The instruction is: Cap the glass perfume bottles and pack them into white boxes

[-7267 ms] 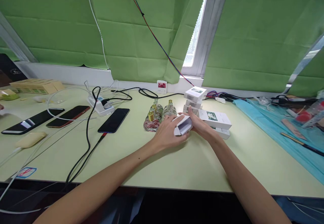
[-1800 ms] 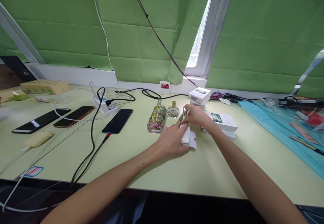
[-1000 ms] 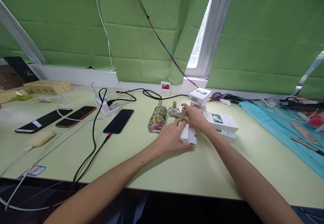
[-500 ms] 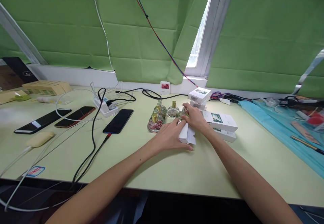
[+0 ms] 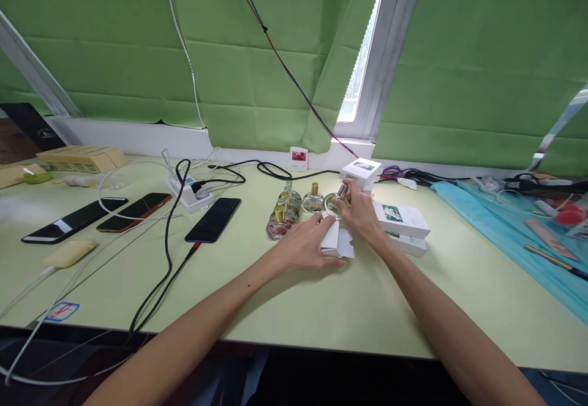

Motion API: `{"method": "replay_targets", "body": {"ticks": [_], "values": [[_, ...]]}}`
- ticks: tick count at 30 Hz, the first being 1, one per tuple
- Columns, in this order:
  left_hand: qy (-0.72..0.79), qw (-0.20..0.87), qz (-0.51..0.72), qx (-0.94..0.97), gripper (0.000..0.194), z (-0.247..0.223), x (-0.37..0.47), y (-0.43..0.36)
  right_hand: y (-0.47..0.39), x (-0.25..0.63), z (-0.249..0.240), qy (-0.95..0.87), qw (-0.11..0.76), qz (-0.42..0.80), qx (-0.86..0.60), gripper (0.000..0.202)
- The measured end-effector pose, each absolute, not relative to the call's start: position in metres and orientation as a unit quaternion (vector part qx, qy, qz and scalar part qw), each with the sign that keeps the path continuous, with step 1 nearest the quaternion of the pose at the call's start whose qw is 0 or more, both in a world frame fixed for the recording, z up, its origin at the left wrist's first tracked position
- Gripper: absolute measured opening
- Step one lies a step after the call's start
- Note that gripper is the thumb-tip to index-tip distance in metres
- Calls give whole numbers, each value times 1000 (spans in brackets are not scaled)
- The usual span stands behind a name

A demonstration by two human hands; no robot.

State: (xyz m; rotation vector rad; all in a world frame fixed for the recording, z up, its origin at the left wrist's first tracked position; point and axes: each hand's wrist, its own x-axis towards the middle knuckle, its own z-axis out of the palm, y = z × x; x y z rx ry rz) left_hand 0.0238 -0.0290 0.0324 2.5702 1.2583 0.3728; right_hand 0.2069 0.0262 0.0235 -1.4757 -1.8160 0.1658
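Note:
My left hand [image 5: 307, 244] is wrapped round a small white box [image 5: 331, 244] that lies on the table, its flap open toward the right. In my right hand [image 5: 361, 210] is a round glass perfume bottle [image 5: 334, 205], gripped near its cap and tilted, just beyond the box. Another perfume bottle [image 5: 313, 199] with a gold cap stands to the left of it. Several more gold-capped perfume bottles [image 5: 278, 225] form a row beyond my left hand. White boxes with a flower picture [image 5: 402, 217] lie stacked beside my right wrist.
Further back, more white boxes [image 5: 361, 170] are stacked. A phone [image 5: 213, 220], a power strip [image 5: 189, 195] and dark cables lie on the left, with two more phones beyond. Blue plastic sheeting [image 5: 487, 222] with odds and ends covers the right side. A small card [image 5: 298, 158] leans at the back.
My right hand has tilted the perfume bottle, so that its round body now shows beyond the box. My left hand still holds the box, which has shifted slightly left in view.

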Motion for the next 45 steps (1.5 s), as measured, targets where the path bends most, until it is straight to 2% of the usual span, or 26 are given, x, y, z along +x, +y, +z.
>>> {"method": "replay_targets", "body": {"ticks": [11,18,22,36,45], "values": [[481,110,223,841,66,24,29,-28,2,212,35,-627,492,63,-601,46],[514,106,266,808,82,15,32,-27,0,212,29,-569,546,110,-605,48],[540,94,273,791,82,13,37,-27,1,211,26,-553,570,127,-594,48],[558,43,297,773,72,5,44,-21,1,208,21,-514,608,132,-590,41],[566,36,286,773,73,5,47,-20,1,207,19,-511,608,122,-595,40]]}}
